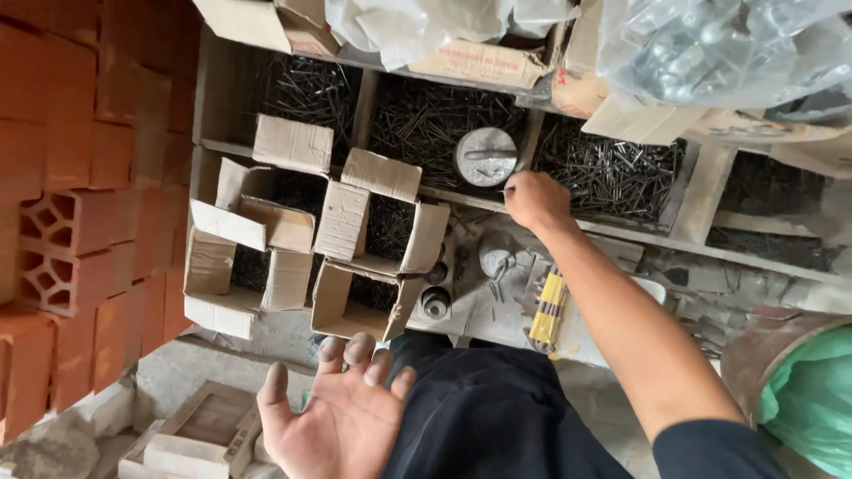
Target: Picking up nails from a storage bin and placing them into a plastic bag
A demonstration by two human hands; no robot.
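Left hand (pixel 342 421): palm up, fingers spread, holding nothing, at 6 o'clock.
Right hand (pixel 535 199): closed, pinching 1 nail (pixel 508 190), at 12 o'clock.
Round metal weight (pixel 485 156): just beside the right hand, at 11 o'clock of it.

Two hands are seen: a left hand (pixel 342 421) and a right hand (pixel 534 199). Two open cardboard boxes (pixel 266 239) (pixel 373 257) and one round metal weight (pixel 485 156) are counted, beside four nail compartments (pixel 612 173).

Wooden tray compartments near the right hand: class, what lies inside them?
The wooden tray holds heaps of dark nails. A round metal weight rests on one heap near the right hand. Plastic bags cover the far compartments.
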